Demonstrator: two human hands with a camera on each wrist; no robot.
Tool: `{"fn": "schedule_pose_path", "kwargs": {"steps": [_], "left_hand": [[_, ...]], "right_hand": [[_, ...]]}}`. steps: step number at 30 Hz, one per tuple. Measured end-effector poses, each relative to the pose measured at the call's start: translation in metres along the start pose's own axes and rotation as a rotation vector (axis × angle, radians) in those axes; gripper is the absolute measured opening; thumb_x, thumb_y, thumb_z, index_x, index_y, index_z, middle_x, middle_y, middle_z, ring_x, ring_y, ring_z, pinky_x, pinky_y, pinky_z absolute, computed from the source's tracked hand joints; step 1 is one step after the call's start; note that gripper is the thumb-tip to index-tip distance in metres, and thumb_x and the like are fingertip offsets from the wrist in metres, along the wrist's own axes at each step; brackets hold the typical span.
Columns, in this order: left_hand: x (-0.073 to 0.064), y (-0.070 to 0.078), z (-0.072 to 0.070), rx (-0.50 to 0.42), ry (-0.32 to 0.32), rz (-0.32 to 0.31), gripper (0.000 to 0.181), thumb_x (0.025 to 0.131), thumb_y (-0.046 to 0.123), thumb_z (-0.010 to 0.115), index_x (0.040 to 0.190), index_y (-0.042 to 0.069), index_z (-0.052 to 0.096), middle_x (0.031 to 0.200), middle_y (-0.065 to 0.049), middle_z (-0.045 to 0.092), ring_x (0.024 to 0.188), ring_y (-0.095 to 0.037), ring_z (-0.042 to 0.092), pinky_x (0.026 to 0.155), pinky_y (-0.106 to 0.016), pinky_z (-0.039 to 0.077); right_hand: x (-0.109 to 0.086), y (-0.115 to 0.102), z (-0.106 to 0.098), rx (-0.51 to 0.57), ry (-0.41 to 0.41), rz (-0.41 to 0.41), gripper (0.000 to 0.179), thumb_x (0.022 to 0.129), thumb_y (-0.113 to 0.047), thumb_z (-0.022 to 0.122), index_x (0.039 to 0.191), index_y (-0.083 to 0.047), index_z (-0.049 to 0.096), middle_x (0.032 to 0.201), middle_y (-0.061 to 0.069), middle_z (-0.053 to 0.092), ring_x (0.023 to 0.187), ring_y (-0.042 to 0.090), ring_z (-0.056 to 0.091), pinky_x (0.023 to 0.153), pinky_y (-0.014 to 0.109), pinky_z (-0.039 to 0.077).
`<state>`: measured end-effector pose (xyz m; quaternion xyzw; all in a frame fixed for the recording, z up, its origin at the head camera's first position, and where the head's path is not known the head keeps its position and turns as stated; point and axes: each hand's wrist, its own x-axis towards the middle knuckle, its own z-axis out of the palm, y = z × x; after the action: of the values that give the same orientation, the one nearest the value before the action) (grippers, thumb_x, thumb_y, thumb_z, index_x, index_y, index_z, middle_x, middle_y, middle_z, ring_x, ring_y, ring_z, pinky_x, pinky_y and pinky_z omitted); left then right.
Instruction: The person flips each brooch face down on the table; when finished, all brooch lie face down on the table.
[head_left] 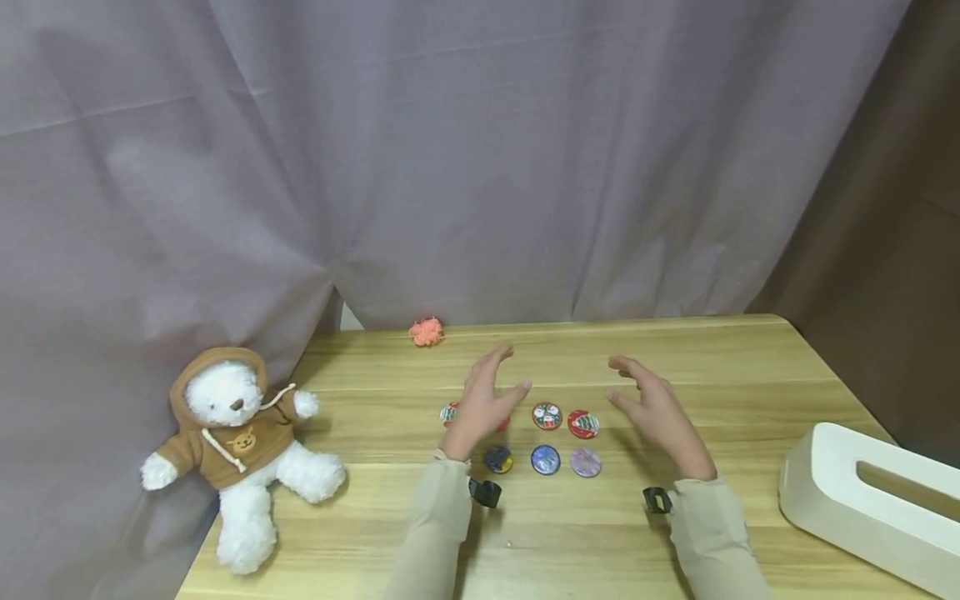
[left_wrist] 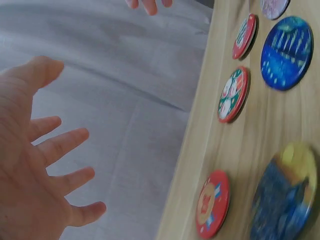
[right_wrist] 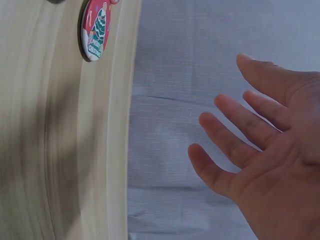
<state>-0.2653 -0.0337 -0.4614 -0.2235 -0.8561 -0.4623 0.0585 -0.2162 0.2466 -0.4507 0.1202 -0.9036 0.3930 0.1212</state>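
My left hand (head_left: 482, 408) hangs over the left part of the badges, fingers spread and holding nothing. To the right, my right hand (head_left: 660, 418) is also raised and bare, its palm facing the left one. Between and below them lie round badges in two rows. The back row has a Santa-patterned badge (head_left: 547, 416) and a red Christmas-tree badge (head_left: 582, 424); red pieces at its left are partly hidden behind my left hand. In front are a dark blue and yellow badge (head_left: 498, 459), a blue badge (head_left: 545, 459) and a pale purple badge (head_left: 586, 462).
A white teddy bear (head_left: 243, 442) in a brown hoodie sits at the table's left side. A coral fuzzy clump (head_left: 427, 332) lies near the back edge. At the right stands a white box (head_left: 862, 492) with a slot on top. Grey curtain (head_left: 480, 167) hangs behind the wooden table (head_left: 712, 358).
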Motion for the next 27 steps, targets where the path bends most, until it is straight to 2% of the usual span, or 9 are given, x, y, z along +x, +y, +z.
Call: {"fn": "schedule_pose_path", "kwargs": {"steps": [7, 12, 16, 23, 27], "left_hand": [[0.002, 0.000, 0.010, 0.039, -0.062, -0.043, 0.070, 0.094, 0.030, 0.068, 0.155, 0.016, 0.038, 0.148, -0.003, 0.053, 0.140, -0.031, 0.041, 0.111, -0.055, 0.031], [0.004, 0.002, 0.016, 0.025, -0.065, -0.030, 0.068, 0.091, 0.023, 0.070, 0.153, 0.016, 0.042, 0.140, -0.002, 0.059, 0.137, -0.030, 0.043, 0.111, -0.055, 0.031], [0.007, 0.004, 0.026, 0.008, -0.054, -0.011, 0.067, 0.088, 0.016, 0.071, 0.149, 0.013, 0.046, 0.132, -0.002, 0.065, 0.133, -0.031, 0.047, 0.111, -0.056, 0.029], [0.007, 0.010, 0.041, 0.050, -0.091, -0.017, 0.069, 0.083, 0.011, 0.075, 0.147, 0.014, 0.049, 0.131, 0.000, 0.064, 0.133, -0.029, 0.046, 0.111, -0.054, 0.031], [0.008, 0.011, 0.044, 0.036, -0.127, -0.028, 0.071, 0.080, 0.007, 0.076, 0.146, 0.013, 0.051, 0.131, -0.001, 0.064, 0.134, -0.030, 0.045, 0.111, -0.055, 0.029]], "right_hand": [[0.002, 0.001, 0.005, -0.026, -0.056, 0.023, 0.056, 0.093, -0.005, 0.067, 0.144, 0.005, 0.045, 0.140, 0.030, 0.052, 0.128, 0.050, 0.047, 0.104, 0.067, 0.034], [0.002, 0.004, 0.009, -0.041, -0.077, 0.033, 0.056, 0.092, -0.004, 0.069, 0.143, 0.006, 0.047, 0.139, 0.029, 0.053, 0.127, 0.049, 0.048, 0.104, 0.065, 0.035], [0.002, 0.006, 0.010, -0.055, -0.089, 0.041, 0.056, 0.089, -0.002, 0.071, 0.140, 0.006, 0.050, 0.136, 0.029, 0.056, 0.126, 0.050, 0.050, 0.104, 0.065, 0.036], [0.003, 0.008, 0.014, -0.058, -0.131, 0.037, 0.053, 0.085, -0.001, 0.075, 0.134, 0.006, 0.056, 0.132, 0.030, 0.058, 0.123, 0.051, 0.052, 0.101, 0.066, 0.038], [0.003, 0.010, 0.018, -0.053, -0.137, 0.034, 0.054, 0.084, 0.002, 0.075, 0.134, 0.007, 0.056, 0.133, 0.028, 0.059, 0.123, 0.050, 0.052, 0.101, 0.065, 0.039]]}}
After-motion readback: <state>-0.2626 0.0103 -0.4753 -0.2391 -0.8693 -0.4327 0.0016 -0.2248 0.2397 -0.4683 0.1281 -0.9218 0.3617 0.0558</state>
